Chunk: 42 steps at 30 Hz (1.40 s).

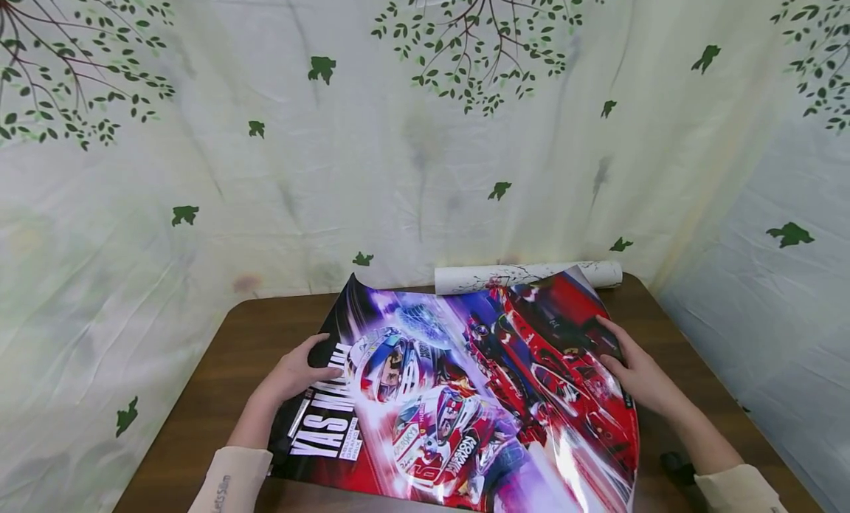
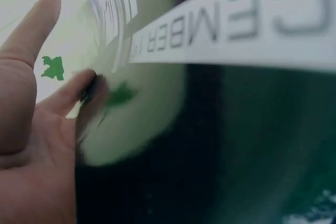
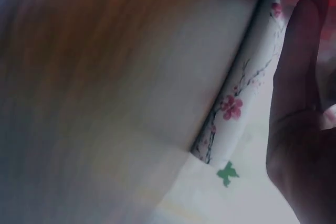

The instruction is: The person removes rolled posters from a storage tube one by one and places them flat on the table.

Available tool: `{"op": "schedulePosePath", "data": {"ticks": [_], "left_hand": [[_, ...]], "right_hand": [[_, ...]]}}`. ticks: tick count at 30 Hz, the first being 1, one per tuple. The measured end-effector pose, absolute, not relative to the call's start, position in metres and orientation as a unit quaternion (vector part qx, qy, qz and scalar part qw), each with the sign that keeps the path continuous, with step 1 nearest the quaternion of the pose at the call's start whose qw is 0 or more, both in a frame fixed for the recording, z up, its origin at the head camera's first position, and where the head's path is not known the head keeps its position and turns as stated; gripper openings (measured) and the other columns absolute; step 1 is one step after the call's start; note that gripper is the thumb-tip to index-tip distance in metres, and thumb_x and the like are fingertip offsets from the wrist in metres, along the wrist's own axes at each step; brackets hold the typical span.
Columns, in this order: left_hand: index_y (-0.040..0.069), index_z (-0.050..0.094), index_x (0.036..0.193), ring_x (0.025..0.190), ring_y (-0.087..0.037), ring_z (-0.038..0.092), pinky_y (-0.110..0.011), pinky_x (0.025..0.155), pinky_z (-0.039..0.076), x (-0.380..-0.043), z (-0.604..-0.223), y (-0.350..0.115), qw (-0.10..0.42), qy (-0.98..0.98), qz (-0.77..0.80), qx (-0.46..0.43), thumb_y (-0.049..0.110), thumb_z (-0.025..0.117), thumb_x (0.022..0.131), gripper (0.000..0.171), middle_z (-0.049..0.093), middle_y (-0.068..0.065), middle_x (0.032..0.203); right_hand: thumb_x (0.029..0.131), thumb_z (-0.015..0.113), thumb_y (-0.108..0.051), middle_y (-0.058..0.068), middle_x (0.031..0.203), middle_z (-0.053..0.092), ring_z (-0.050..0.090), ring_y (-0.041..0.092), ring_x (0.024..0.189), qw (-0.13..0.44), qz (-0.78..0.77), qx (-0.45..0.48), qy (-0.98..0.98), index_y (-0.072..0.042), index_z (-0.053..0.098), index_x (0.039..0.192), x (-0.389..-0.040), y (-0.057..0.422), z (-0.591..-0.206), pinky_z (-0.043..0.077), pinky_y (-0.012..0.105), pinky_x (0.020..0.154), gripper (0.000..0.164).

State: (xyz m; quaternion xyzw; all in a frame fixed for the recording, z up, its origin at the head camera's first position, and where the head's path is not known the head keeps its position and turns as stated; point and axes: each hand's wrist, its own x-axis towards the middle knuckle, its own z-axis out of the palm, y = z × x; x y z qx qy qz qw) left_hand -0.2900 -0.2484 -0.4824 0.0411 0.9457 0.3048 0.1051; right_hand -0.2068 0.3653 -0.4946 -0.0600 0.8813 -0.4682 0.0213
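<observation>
A glossy racing poster [image 1: 451, 417], printed with helmeted drivers, red cars and "YAS MARINA" lettering, spreads over the table with its far corners curling up. At its left edge, my left hand [image 1: 295, 373] grips the sheet, thumb over the printed face. My right hand [image 1: 640, 373] holds the opposite edge, its thumb and a finger showing on the front. The left wrist view has the poster's dark, lettered margin [image 2: 210, 145] close up, partly hiding the left hand's fingers. In the right wrist view, the right hand [image 3: 296, 87] appears beside a flower-patterned roll [image 3: 236, 98].
Behind the poster, the white roll [image 1: 465, 278] lies along the far edge of the brown wooden table [image 1: 219, 373]. A leaf-printed cloth backdrop [image 1: 412, 173] hangs right behind the table and at both sides. Beside the right forearm is a small black object [image 1: 677, 467].
</observation>
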Motion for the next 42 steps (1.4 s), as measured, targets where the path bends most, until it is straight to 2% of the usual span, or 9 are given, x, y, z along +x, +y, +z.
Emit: {"op": "schedulePosePath", "data": {"ticks": [7,11,18,28,32,35,38,40,42], "left_hand": [[0.012,0.041,0.161,0.14,-0.054,0.048,-0.07,0.112,0.043,-0.296,-0.487,-0.257,0.105,0.934,0.339,0.051,0.035,0.084,0.09,0.086,0.045,-0.035,0.158],[0.016,0.041,0.162,0.129,-0.048,0.056,-0.06,0.103,0.05,-0.295,-0.492,-0.263,0.096,0.927,0.36,0.036,0.033,0.083,0.092,0.083,0.047,-0.034,0.156],[0.02,0.046,0.16,0.111,-0.033,0.064,-0.035,0.085,0.053,-0.29,-0.497,-0.27,0.092,0.895,0.435,0.03,0.024,0.079,0.096,0.072,0.057,-0.029,0.144],[0.005,0.043,0.158,0.099,-0.018,0.073,-0.03,0.082,0.062,-0.281,-0.503,-0.288,0.179,0.832,0.504,0.149,0.016,0.077,0.097,0.071,0.069,-0.027,0.127],[0.004,0.039,0.161,0.096,-0.018,0.077,-0.035,0.08,0.065,-0.28,-0.505,-0.295,0.18,0.813,0.531,0.157,0.015,0.075,0.099,0.073,0.073,-0.027,0.123],[0.006,0.039,0.162,0.094,-0.02,0.078,-0.038,0.077,0.066,-0.279,-0.504,-0.299,0.17,0.805,0.551,0.136,0.015,0.076,0.098,0.074,0.077,-0.019,0.117],[0.008,0.042,0.161,0.09,-0.019,0.078,-0.038,0.075,0.066,-0.276,-0.502,-0.3,0.154,0.811,0.553,0.118,0.017,0.077,0.098,0.073,0.08,-0.009,0.107],[0.009,0.046,0.16,0.085,-0.018,0.078,-0.036,0.072,0.065,-0.273,-0.501,-0.3,0.144,0.817,0.549,0.103,0.02,0.079,0.096,0.072,0.079,-0.005,0.095],[0.01,0.048,0.159,0.082,-0.019,0.078,-0.034,0.072,0.065,-0.27,-0.5,-0.299,0.136,0.822,0.545,0.092,0.022,0.08,0.096,0.071,0.078,-0.005,0.085]], "right_hand": [[0.102,0.072,-0.024,0.038,0.155,0.035,0.062,0.042,0.121,0.069,-0.505,-0.054,0.859,-0.026,-0.004,0.172,-0.213,0.36,-0.495,0.063,0.043,0.088,0.103],[0.097,0.077,-0.016,0.04,0.155,0.03,0.063,0.039,0.118,0.118,-0.526,-0.074,0.839,-0.029,-0.013,0.17,-0.213,0.362,-0.498,0.065,0.041,0.086,0.117],[0.099,0.075,-0.016,0.035,0.162,0.023,0.059,0.046,0.123,0.061,-0.515,-0.08,0.851,-0.027,-0.001,0.172,-0.212,0.367,-0.497,0.064,0.032,0.081,0.106],[0.106,0.064,-0.021,0.04,0.152,0.037,0.066,0.036,0.114,0.031,-0.496,-0.061,0.866,-0.016,0.003,0.172,-0.212,0.387,-0.499,0.063,0.029,0.078,0.09],[0.108,0.061,-0.022,0.042,0.155,0.035,0.071,0.016,0.105,0.043,-0.524,-0.057,0.849,-0.014,0.001,0.172,-0.213,0.397,-0.5,0.064,0.029,0.08,0.088],[0.109,0.061,-0.02,0.029,0.149,0.053,0.071,0.001,0.1,0.038,-0.538,-0.055,0.84,-0.011,0.007,0.171,-0.213,0.403,-0.5,0.063,0.027,0.081,0.083],[0.109,0.061,-0.021,0.002,0.126,0.073,0.073,0.001,0.094,0.04,-0.541,-0.042,0.839,-0.011,0.018,0.17,-0.212,0.408,-0.5,0.063,0.027,0.079,0.075],[0.109,0.061,-0.024,-0.013,0.107,0.076,0.077,0.008,0.087,0.048,-0.544,-0.023,0.837,-0.017,0.031,0.168,-0.211,0.411,-0.501,0.064,0.03,0.074,0.067],[0.108,0.062,-0.028,-0.016,0.094,0.078,0.078,0.013,0.08,0.057,-0.545,-0.005,0.837,-0.031,0.047,0.16,-0.211,0.412,-0.501,0.064,0.032,0.07,0.054]]}}
